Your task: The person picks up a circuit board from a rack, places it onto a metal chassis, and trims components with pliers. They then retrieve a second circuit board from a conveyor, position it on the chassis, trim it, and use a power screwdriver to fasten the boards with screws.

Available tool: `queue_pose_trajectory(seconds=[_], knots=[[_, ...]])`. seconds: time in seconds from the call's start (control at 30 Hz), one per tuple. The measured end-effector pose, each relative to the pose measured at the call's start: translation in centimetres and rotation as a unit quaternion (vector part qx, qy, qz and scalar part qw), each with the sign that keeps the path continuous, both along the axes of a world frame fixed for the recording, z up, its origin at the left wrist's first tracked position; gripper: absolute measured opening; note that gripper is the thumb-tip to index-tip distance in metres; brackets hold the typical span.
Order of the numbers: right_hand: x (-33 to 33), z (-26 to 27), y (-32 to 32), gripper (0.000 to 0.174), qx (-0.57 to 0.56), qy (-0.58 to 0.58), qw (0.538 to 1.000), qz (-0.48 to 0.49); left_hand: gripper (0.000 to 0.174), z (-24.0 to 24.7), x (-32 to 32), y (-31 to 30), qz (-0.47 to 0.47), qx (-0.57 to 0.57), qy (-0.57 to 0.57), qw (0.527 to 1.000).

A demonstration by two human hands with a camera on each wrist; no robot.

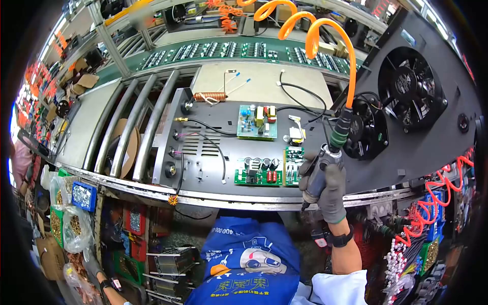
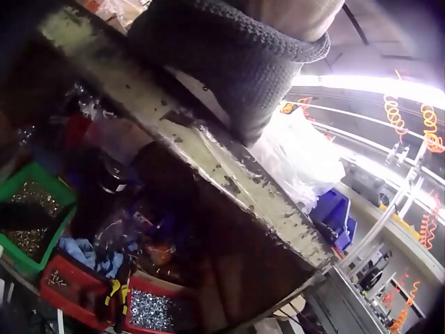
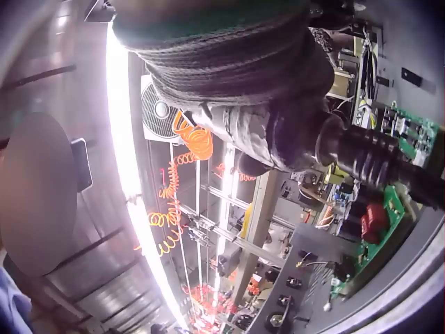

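My gloved right hand [image 1: 333, 190] grips a pneumatic screwdriver [image 1: 316, 178], whose orange coiled hose [image 1: 351, 66] rises from its top end. The tool's dark tip points down near the front edge of a black metal chassis [image 1: 203, 142], beside a small green board [image 1: 294, 168]. Left of that lies a larger green circuit board [image 1: 254, 179] with capacitors and red parts. Another board [image 1: 256, 131] sits farther back on the chassis. At the lower left, my gloved left hand [image 1: 93, 266] is down by a clear plastic bag [image 1: 79, 238]; its fingers are hidden in the left wrist view.
Two black fans [image 1: 409, 89] are mounted on the raised panel at right. Steel rollers [image 1: 133, 127] run along the left. Under the bench edge stand parts bins, including a green bin [image 2: 31, 216] and a red bin [image 2: 149, 309] of small metal hardware. Red coiled hoses [image 1: 432, 198] hang at right.
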State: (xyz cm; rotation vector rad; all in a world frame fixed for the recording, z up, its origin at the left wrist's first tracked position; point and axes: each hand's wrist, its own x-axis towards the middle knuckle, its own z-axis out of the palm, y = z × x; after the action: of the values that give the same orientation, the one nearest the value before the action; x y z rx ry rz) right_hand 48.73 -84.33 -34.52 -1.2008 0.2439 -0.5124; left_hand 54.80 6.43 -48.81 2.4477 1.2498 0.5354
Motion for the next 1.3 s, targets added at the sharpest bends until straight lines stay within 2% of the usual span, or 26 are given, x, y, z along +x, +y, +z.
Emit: queue_pose_trajectory(seconds=[0.07, 0.1, 0.13, 0.17, 0.23, 0.27, 0.3, 0.33, 0.4, 0.43, 0.47, 0.5, 0.53, 0.57, 0.7, 0.73, 0.83, 0.9, 1.0, 1.1, 1.17, 1.23, 1.3], knots=[[0.3, 0.8, 0.0, 0.023, -0.040, 0.048, 0.997, -0.038, 0.090, 1.4, -0.7, -1.7, 0.069, 0.072, 0.032, 0.994], [0.2, 1.0, -0.2, 0.020, -0.018, 0.060, 0.997, -0.042, 0.089, 2.2, -1.4, -2.9, 0.105, 0.108, 0.050, 0.987], [0.1, 1.0, -0.4, 0.019, 0.004, 0.073, 0.996, -0.044, 0.085, 2.7, -1.8, -3.6, 0.099, 0.144, 0.068, 0.982], [0.1, 0.9, -0.6, 0.022, 0.026, 0.086, 0.995, -0.047, 0.085, 2.8, -2.3, -4.1, 0.074, 0.142, 0.061, 0.985], [0.5, 0.1, -1.1, 0.019, -0.040, 0.049, 0.996, -0.070, 0.084, 3.2, -3.4, -5.6, 0.023, 0.138, 0.049, 0.989], [0.7, -0.5, -1.2, 0.017, -0.074, 0.031, 0.993, -0.081, 0.081, 3.2, -3.9, -7.0, -0.045, 0.119, 0.023, 0.992], [0.8, -0.9, -1.4, 0.016, -0.108, 0.012, 0.990, -0.093, 0.079, 3.8, -3.9, -10.3, -0.114, 0.098, -0.002, 0.989], [0.8, -1.2, -1.4, 0.015, -0.090, 0.025, 0.990, -0.106, 0.077, 4.3, -3.9, -14.2, -0.181, 0.075, -0.028, 0.980], [1.0, -1.2, -1.1, 0.016, -0.099, 0.020, 0.988, -0.121, 0.071, 5.8, -3.3, -25.1, -0.237, 0.008, -0.071, 0.969], [1.1, -1.2, -1.1, 0.016, -0.102, 0.016, 0.987, -0.127, 0.071, 4.2, -2.9, -27.4, -0.299, -0.032, -0.119, 0.946], [0.9, -1.3, -1.3, 0.017, -0.133, 0.021, 0.983, -0.124, 0.076, 4.2, -2.5, -32.0, -0.347, -0.127, -0.134, 0.920], [0.7, -1.5, -1.3, 0.017, -0.134, 0.017, 0.983, -0.126, 0.079, 4.1, -2.3, -35.4, -0.402, -0.052, -0.108, 0.908], [0.6, -1.6, -1.3, 0.018, -0.135, 0.012, 0.982, -0.128, 0.086, 4.9, -2.3, -40.3, -0.462, -0.028, -0.096, 0.881], [0.4, -1.8, -1.3, 0.018, -0.136, 0.008, 0.982, -0.130, 0.087, 6.0, -2.0, -45.6, -0.497, -0.103, -0.087, 0.857], [-0.4, -1.3, -0.7, 0.017, -0.161, 0.012, 0.975, -0.155, 0.087, 6.4, -0.6, -59.6, -0.727, -0.066, -0.124, 0.672], [-1.0, -2.9, -1.5, 0.022, -0.220, -0.002, 0.964, -0.151, 0.087, 6.9, -0.6, -62.5, -0.751, -0.056, -0.092, 0.651], [-2.0, -3.5, -1.2, 0.029, -0.124, -0.071, 0.983, -0.116, 0.091, 6.5, -0.5, -69.3, -0.804, -0.058, -0.061, 0.588], [-2.7, -4.0, -1.5, 0.035, -0.146, -0.061, 0.981, -0.108, 0.091, 5.8, -0.8, -71.9, -0.810, -0.039, -0.060, 0.581], [-3.0, -4.6, -1.1, 0.036, -0.126, -0.070, 0.983, -0.112, 0.088, 5.4, -1.4, -73.3, -0.797, -0.012, -0.047, 0.603], [-3.2, -5.4, -1.9, 0.033, -0.192, -0.011, 0.975, -0.108, 0.087, 5.2, -1.6, -73.5, -0.789, -0.023, -0.049, 0.612], [-2.4, -4.2, -1.2, 0.029, -0.162, -0.034, 0.976, -0.143, 0.087, 5.0, -1.6, -73.4, -0.788, -0.021, -0.052, 0.614], [-2.2, -4.1, -0.8, 0.030, -0.132, -0.028, 0.975, -0.177, 0.087, 4.6, -1.9, -72.7, -0.799, -0.035, -0.082, 0.595], [-3.2, -6.1, -2.0, 0.035, -0.211, -0.001, 0.967, -0.146, 0.085, 4.3, -1.8, -72.6, -0.806, -0.038, -0.102, 0.582]])
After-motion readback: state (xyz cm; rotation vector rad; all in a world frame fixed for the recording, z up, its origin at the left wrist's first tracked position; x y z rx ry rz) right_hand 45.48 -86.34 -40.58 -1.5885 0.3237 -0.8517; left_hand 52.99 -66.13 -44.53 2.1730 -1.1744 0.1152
